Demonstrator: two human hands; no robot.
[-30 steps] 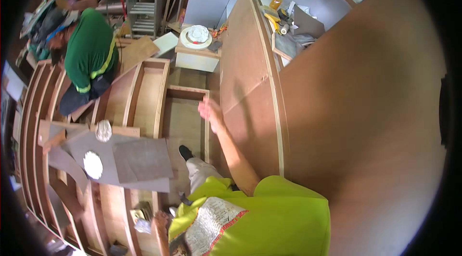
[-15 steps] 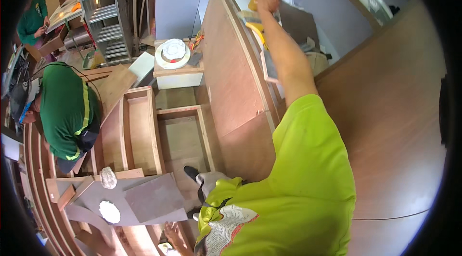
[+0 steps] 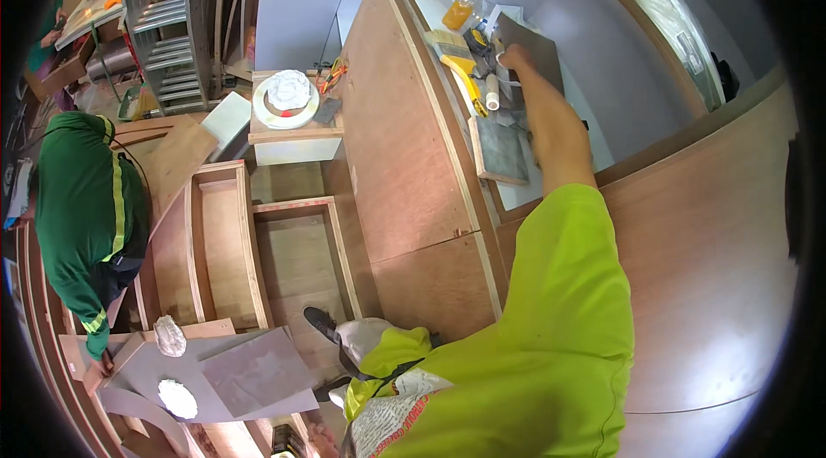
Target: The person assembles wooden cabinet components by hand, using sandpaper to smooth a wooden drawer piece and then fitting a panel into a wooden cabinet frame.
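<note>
Inside the open cabinet, my right hand [image 3: 514, 59] reaches down among tools beside a dark grey board [image 3: 535, 49]. Its fingers look curled; what they grip is hidden. Left of it lie a yellow-handled paint brush [image 3: 460, 64] and a pale roller or tube [image 3: 492, 91]. A clear bottle of orange liquid [image 3: 460, 10] stands beyond them. Nearer is a flat grey-faced block [image 3: 499, 151]. At the lower edge, my left hand [image 3: 322, 439] is blurred and cut off, beside a dark object with yellowish markings [image 3: 286, 441]; whether it holds this is unclear.
Wooden compartment frames [image 3: 249, 238] stand to the left. A grey panel [image 3: 258, 372] lies across them with white pads [image 3: 177, 399]. A co-worker in green [image 3: 86, 191] bends over the far-left side. A stepladder [image 3: 163, 27] and a tape roll [image 3: 285, 116] are farther back.
My right hand has left the bottle and come nearer, down to the tools by the dark board. The view has shifted, and the co-worker's hand now shows at the grey panel's left end.
</note>
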